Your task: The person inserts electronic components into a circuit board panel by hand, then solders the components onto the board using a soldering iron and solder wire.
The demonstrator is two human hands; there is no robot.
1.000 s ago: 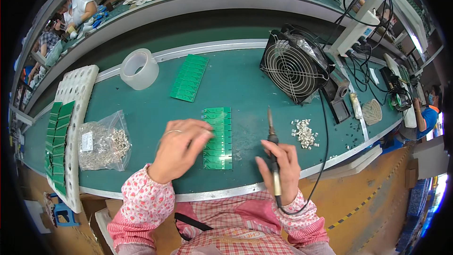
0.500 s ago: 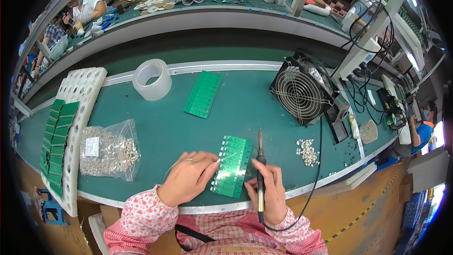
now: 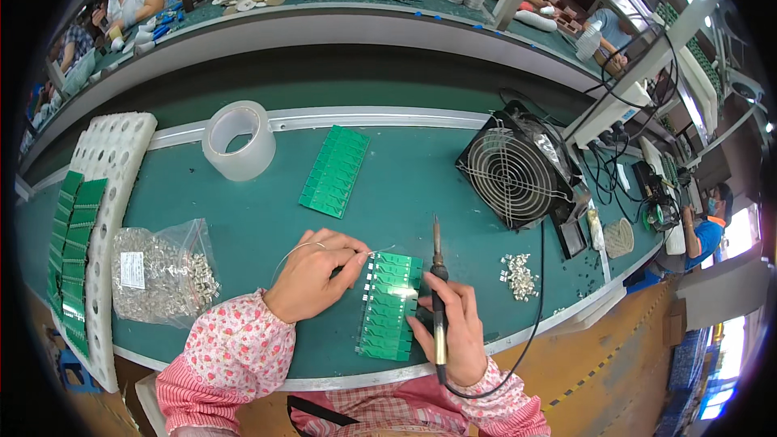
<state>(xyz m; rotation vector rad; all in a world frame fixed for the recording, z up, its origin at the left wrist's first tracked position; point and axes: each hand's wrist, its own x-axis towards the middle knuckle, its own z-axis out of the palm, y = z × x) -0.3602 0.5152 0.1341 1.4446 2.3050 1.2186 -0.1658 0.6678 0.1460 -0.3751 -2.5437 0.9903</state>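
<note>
Soldering position at the counter [image 3: 267, 275]. My 2 hands are apart, the board [image 3: 390, 307] between them. My left hand [image 3: 318, 277] pinches the solder wire [image 3: 387, 249] between thumb and forefinger; my right hand [image 3: 457, 333] is closed around the iron [image 3: 438, 261], its tip pointing away from me.

Compared with 1.0 s earlier, the board lies closer to the front edge of the counter, and a row of white parts now shows clearly along its left edge. The iron, then well apart from the board, now stands just beside its right edge. Compared with 0.5 s earlier, the board is less slanted, and the wire, which then crossed its upper part, now runs along its top edge.

Relative positions: my left fingertips are at the board's upper left corner. My right thumb and forefinger are at its right edge; whether they touch it I cannot tell. The iron's tip lies beyond the board's top edge, to the right, over the counter.

Surroundings: a spare board [image 3: 334, 171] lies farther off, near the tape roll [image 3: 247, 165]; loose parts [image 3: 520, 277] lie right of my right hand, in front of the fan [image 3: 511, 171].
</note>
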